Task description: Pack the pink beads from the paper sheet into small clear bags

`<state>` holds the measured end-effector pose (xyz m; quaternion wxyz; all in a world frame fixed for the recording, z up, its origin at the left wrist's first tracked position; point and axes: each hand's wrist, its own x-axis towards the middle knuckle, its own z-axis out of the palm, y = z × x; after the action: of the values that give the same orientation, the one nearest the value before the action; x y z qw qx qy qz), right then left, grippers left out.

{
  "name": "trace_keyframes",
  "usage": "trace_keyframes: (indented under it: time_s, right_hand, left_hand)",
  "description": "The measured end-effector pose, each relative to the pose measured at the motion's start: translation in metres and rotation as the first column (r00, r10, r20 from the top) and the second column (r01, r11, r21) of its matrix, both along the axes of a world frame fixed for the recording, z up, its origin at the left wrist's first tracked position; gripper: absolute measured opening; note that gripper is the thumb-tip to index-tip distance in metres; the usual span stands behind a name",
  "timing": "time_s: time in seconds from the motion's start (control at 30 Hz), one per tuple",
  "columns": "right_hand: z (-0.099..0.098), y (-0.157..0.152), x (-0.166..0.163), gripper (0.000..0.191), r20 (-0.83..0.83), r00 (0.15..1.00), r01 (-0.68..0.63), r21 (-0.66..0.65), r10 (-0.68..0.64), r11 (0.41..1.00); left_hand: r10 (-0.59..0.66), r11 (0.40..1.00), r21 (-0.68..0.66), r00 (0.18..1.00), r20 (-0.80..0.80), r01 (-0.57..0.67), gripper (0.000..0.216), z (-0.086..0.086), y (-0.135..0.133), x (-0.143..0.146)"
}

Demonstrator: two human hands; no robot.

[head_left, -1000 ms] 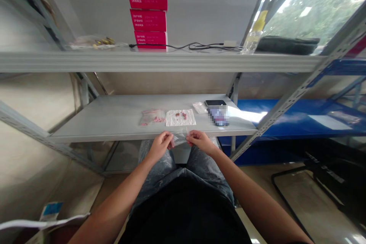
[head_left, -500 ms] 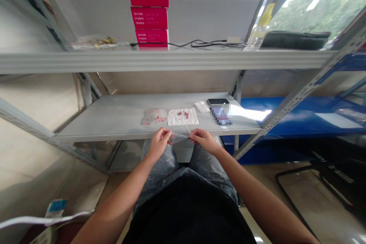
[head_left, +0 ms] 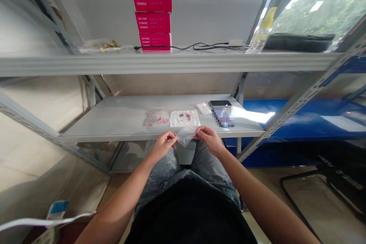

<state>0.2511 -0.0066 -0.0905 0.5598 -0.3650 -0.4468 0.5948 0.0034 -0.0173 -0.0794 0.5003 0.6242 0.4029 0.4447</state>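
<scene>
Left hand (head_left: 162,146) and right hand (head_left: 208,139) each pinch one side of a small clear plastic bag (head_left: 185,136), fingertips closed on its thin, crinkled film. The bag hangs between the two hands, just in front of the near edge of the grey metal shelf (head_left: 120,116), above the person's lap in mottled grey jeans. What the bag holds cannot be told.

On the shelf, just beyond the hands: a square white sheet (head_left: 184,118) with a small scatter of pink and brownish bits on it. Left of it, touching or nearly so, a second clear bag (head_left: 156,117) lying flat, with small pink pieces inside. Right of the sheet, a small empty-looking clear bag (head_left: 204,107), then a dark flat phone (head_left: 220,103) and a blurred-out rectangular item (head_left: 223,116).

Upper shelf (head_left: 171,62): three magenta boxes (head_left: 152,17) stacked, each with small white printed lines, too small to read. A black cable (head_left: 200,46) runs right from them. Far left, a crumpled clear bag with yellowish bits (head_left: 100,45). Right, a clear bottle with yellow label (head_left: 259,35) and a dark flat pouch (head_left: 299,42).
</scene>
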Motion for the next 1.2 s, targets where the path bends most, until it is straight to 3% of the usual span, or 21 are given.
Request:
trace_keyframes:
  time_s: [0.17,0.37,0.5,0.7,0.93,1.2]
  right_hand:
    - [0.004,-0.003,-0.003,0.032,-0.023,0.999,0.022,-0.025,-0.023,0.999]
    - [0.007,-0.004,-0.001,0.036,0.015,0.999,0.042,-0.037,-0.041,0.998]
    - [0.006,-0.005,-0.003,0.039,0.093,0.996,0.016,-0.022,-0.014,1.0]
    - [0.002,-0.01,-0.013,0.036,0.208,0.971,-0.129,0.057,0.114,0.99]
    - [0.003,-0.02,-0.023,0.026,0.353,0.914,-0.251,0.108,0.199,0.962]
    - [-0.004,-0.02,-0.025,0.027,0.391,0.897,-0.261,0.096,0.205,0.961]
  left_hand:
    - [-0.049,0.998,-0.039,0.997,-0.052,0.047,0.028,-0.003,0.0,0.0]
    - [-0.206,0.978,-0.049,0.971,-0.117,0.202,0.028,-0.011,-0.008,0.006]
    - [-0.078,0.992,0.072,0.966,-0.247,0.099,0.026,-0.004,-0.011,0.005]
    - [0.034,0.991,0.133,0.966,-0.258,0.001,0.03,-0.002,-0.009,0.01]
    - [-0.038,0.984,0.157,0.951,-0.307,0.09,0.024,-0.01,-0.009,0.016]
    - [-0.059,0.983,0.145,0.95,-0.308,0.109,0.026,-0.013,-0.009,0.021]
